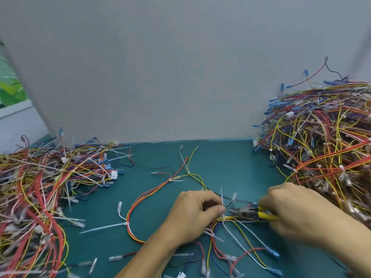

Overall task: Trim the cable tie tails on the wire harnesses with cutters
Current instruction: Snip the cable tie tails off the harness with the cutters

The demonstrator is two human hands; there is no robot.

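— What is the left grip [192, 213] doing?

— Fingers and thumb are curled, pinching the wire harness [140, 201] at a bundled spot. A white cable tie tail [222, 198] stands upright just past its fingertips.

— And the right grip [291, 209]?

— It is wrapped round the yellow handles of the cutters [248, 212]. The dark nose points across at the left grip and sits just beside the base of that tail. Whether it touches, I cannot tell.

— Where does the rest of the harness lie?

— It loops away from the left grip over the green worktop [220, 161], and a second tie tail [104, 227] sticks out flat on that grip's outer side.

— Anything else?

— A heap of harnesses [40, 187] lies outward of the left grip, and a taller heap [321, 137] rises behind the right one.
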